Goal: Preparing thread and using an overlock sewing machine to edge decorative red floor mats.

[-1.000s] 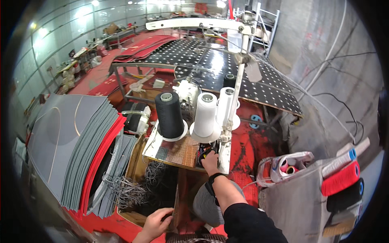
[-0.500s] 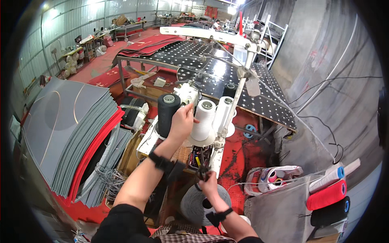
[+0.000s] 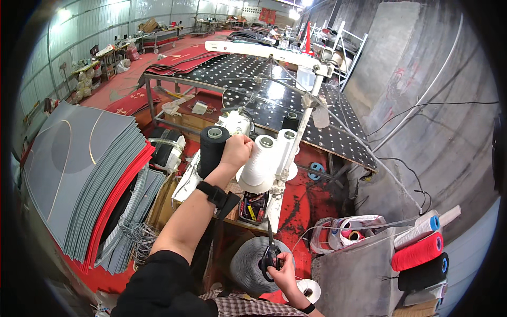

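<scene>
My left hand (image 3: 236, 151) is closed in a pinch between a black thread cone (image 3: 213, 141) and a white thread cone (image 3: 259, 164), in front of a white sewing machine (image 3: 235, 122). Whatever its fingers hold, if anything, is hidden or too fine to see. Lower down, my right hand (image 3: 284, 273) grips black-handled scissors (image 3: 269, 258) by their loops, blades pointing up and away. Beneath them is a large grey spool of cord (image 3: 244, 267). A second white cone (image 3: 285, 150) stands right of the first, beside the white thread-stand pole (image 3: 302, 132).
Stacked grey and red mats (image 3: 84, 174) rise at the left. A small tray of tools (image 3: 253, 206) sits below the cones. Beyond lies a black studded table (image 3: 274, 100). Red, white and black thread spools (image 3: 417, 252) lie at the right, near a concrete wall (image 3: 417, 127).
My right hand has moved down and right, bringing the scissors into plain sight over the grey spool. My left hand's fingers have curled closed beside the white cone. The view has shifted slightly.
</scene>
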`<state>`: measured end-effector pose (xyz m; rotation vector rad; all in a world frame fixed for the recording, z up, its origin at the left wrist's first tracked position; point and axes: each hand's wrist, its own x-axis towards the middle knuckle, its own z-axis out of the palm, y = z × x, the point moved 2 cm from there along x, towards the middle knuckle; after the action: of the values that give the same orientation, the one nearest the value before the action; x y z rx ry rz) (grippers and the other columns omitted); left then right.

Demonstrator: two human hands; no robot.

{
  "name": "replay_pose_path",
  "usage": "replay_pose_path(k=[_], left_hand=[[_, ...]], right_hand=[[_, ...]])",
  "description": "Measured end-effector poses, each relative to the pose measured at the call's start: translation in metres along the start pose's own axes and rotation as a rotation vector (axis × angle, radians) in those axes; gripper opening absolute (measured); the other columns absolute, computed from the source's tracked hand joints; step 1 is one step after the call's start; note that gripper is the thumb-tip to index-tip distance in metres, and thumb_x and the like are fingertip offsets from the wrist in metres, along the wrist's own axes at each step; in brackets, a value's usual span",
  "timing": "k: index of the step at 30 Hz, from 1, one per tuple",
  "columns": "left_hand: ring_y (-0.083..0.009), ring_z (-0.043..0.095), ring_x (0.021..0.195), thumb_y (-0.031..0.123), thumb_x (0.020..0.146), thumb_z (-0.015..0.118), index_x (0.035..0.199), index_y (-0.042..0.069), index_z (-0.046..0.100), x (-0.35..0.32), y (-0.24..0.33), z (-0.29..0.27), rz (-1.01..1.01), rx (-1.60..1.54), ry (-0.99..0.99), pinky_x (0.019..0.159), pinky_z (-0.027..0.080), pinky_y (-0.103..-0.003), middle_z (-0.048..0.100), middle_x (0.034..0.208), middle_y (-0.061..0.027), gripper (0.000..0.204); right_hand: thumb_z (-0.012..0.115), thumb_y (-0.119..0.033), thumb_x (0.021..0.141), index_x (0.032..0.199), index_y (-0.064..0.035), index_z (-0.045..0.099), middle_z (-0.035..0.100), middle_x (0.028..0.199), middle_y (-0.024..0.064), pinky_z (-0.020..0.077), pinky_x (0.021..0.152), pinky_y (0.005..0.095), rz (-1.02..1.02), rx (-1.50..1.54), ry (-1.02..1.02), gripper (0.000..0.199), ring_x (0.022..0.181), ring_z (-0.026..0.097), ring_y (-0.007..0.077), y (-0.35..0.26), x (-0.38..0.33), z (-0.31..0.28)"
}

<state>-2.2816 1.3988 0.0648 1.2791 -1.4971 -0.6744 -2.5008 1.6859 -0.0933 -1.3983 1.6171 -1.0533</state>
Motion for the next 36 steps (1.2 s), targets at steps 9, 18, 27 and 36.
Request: replay_pose_path(k=[9,18,27,36], left_hand=[[-0.0312,0.065,0.066,0.012,0.087,0.049,0.079,-0.005,0.058,0.01,-0.004,-0.003,0.155,0.189,0.008,0.066,0.051,-0.04,0.064,0.068,-0.0177,0.021],[-0.0134,0.056,0.054,0.016,0.096,0.041,0.086,-0.003,0.055,0.035,0.024,-0.012,0.057,0.04,-0.044,0.051,0.046,-0.03,0.059,0.069,-0.0085,0.025],[-0.0036,0.043,0.057,0.017,0.098,0.042,0.089,0.009,0.048,-0.002,0.028,-0.027,-0.182,-0.715,-0.185,0.048,0.037,-0.017,0.048,0.071,0.0034,0.014],[-0.0079,0.053,0.074,0.016,0.098,0.047,0.094,0.009,0.052,0.02,0.07,-0.007,-0.048,-0.75,-0.257,0.066,0.044,-0.021,0.053,0.081,0.0012,0.01]], right_hand=[[0.066,-0.003,0.068,0.101,-0.0037,0.041,0.055,0.086,0.0075,0.0454,0.07,0.0288,0.033,0.068,0.012,0.041,0.074,0.053,0.0146,-0.012,-0.013,-0.017],[0.068,-0.001,0.067,0.099,-0.0054,0.041,0.054,0.087,0.0038,0.0435,0.067,0.0243,0.046,0.042,0.014,0.042,0.073,0.05,0.009,0.002,-0.029,-0.025],[0.062,0.006,0.075,0.128,-0.0014,0.038,0.059,0.092,0.0049,0.0468,0.074,0.0233,0.102,0.539,-0.151,0.058,0.084,0.059,0.011,-0.018,-0.032,-0.025],[0.056,-0.004,0.089,0.134,-0.0062,0.037,0.04,0.073,-0.0042,0.032,0.05,0.0187,-0.018,0.64,-0.349,0.049,0.055,0.035,0.0043,-0.096,0.008,-0.015]])
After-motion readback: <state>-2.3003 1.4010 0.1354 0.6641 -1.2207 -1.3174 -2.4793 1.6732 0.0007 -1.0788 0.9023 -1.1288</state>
